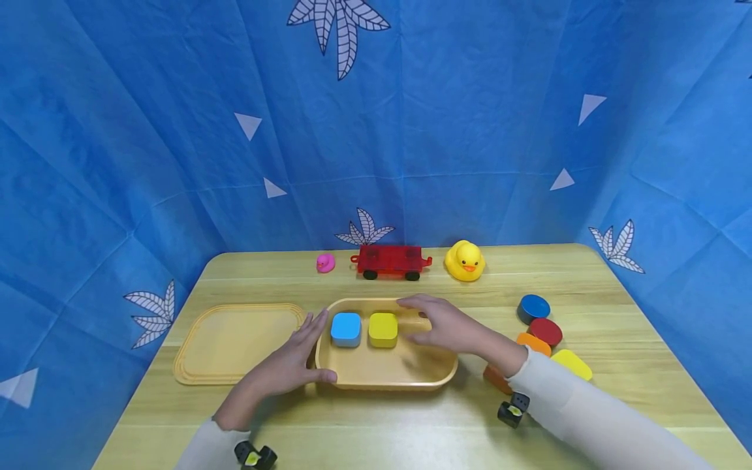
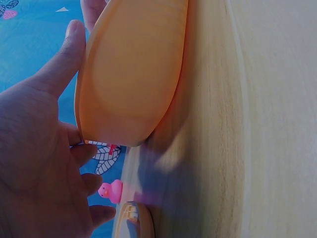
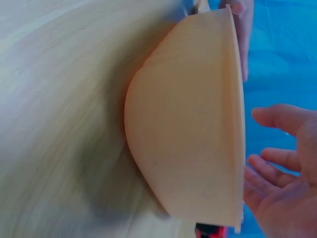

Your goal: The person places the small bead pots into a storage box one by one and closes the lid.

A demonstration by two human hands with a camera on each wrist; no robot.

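Observation:
In the head view a pale orange oblong tub (image 1: 405, 375) stands in the middle of the table. Inside it sit a light blue rounded block (image 1: 346, 329) and a yellow rounded block (image 1: 383, 330), side by side on the left. My left hand (image 1: 288, 362) rests at the tub's left end, fingers spread along the rim and thumb at the near corner. Over the tub's right part reaches my right hand (image 1: 443, 323), its fingers loosely bent with nothing between them. In the right wrist view the right hand (image 3: 287, 173) is beside the tub's rim, the thumb apart from the fingers.
A flat orange lid (image 1: 235, 343) lies left of the tub. Behind are a pink duck (image 1: 326, 263), a red toy wagon (image 1: 390, 260) and a yellow duck (image 1: 465, 261). Blue (image 1: 533, 308), red (image 1: 546, 332), orange and yellow pieces cluster at the right, partly under the right forearm.

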